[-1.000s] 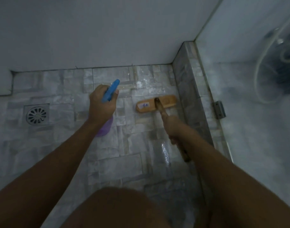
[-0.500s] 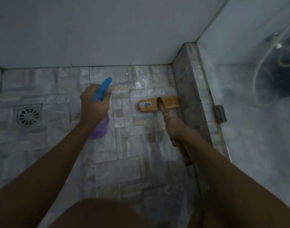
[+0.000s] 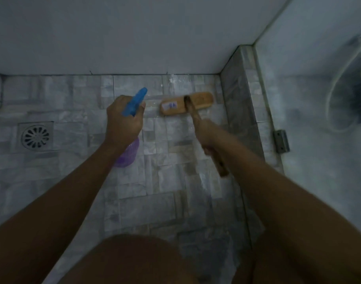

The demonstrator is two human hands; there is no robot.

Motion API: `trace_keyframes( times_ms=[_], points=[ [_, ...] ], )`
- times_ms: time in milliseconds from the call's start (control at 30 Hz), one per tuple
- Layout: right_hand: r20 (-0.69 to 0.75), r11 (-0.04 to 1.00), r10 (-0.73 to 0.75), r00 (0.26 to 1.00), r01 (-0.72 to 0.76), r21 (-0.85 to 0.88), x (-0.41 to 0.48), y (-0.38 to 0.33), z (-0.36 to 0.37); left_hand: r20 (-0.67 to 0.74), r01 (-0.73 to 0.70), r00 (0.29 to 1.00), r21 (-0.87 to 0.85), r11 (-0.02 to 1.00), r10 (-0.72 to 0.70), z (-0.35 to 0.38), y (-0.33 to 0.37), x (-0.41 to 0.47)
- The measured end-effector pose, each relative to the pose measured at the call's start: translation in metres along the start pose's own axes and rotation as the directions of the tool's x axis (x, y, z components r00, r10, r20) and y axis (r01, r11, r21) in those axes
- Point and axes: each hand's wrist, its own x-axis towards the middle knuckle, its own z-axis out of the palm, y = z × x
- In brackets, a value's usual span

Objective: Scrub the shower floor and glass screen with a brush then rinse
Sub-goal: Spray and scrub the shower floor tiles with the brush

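Fingers of the left hand (image 3: 122, 123) are curled round the neck of a spray bottle (image 3: 128, 156), one fingertip showing beside its blue plastic trigger head (image 3: 135, 103), which points away toward the wall (image 3: 134, 37); the bottle's translucent purple body hangs below the wrist, above the floor. The right hand (image 3: 208, 137) is wrapped round the dark wooden handle (image 3: 221, 168) of the brush (image 3: 198, 102), though its fingers are too blurred to tell apart (the handle's butt sticks out behind the wrist). The brush head is a long, rounded block of pale wood with a small white label (image 3: 170, 105), lying flat on the shower floor (image 3: 165, 181) near the far wall and just beside the raised kerb (image 3: 241, 111). The floor is a mosaic of small rectangular grey stone tiles, uneven in tone; the kerb is faced in darker tiles of the same kind. A square metal drain (image 3: 35, 136) with a round slotted grate sits to the left. The glass screen (image 3: 318, 191) stands on the kerb at right, cloudy, with a metal hinge (image 3: 281, 143) at its edge. Both forearms reach forward and down, bare.
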Motion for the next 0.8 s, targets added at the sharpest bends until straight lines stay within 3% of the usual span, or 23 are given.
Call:
trace_keyframes(
  times_ms=[133, 267, 367, 533, 667, 800],
  points=[
    [0.071, 0.993, 0.117, 0.991, -0.120, 0.026, -0.029, 0.022, 0.014, -0.043, 0.009, 0.999, 0.029, 1.000, -0.008, 0.001, 0.001, 0.003],
    [0.007, 0.984, 0.056, 0.998, -0.057, 0.167, 0.018, -0.016, -0.014, -0.048, 0.002, 0.999, 0.045, 0.999, 0.000, 0.003, 0.001, 0.005],
    [-0.020, 0.983, 0.040, 0.999, -0.035, 0.178, 0.058, -0.045, -0.032, -0.038, 0.022, 0.999, 0.032, 0.999, -0.021, 0.002, 0.002, 0.001],
    [-0.056, 0.954, 0.057, 0.997, -0.038, 0.297, 0.024, -0.023, -0.023, -0.042, 0.027, 0.999, 0.008, 1.000, -0.027, -0.003, 0.004, -0.001],
    [0.103, 0.994, 0.105, 0.989, -0.106, 0.000, -0.038, 0.039, -0.003, -0.071, 0.013, 0.997, -0.003, 1.000, -0.013, -0.004, 0.002, -0.003],
    [0.084, 0.992, 0.093, 0.992, -0.085, -0.093, -0.036, 0.042, -0.002, -0.090, 0.020, 0.996, -0.001, 1.000, -0.020, -0.004, 0.000, -0.004]
  ],
)
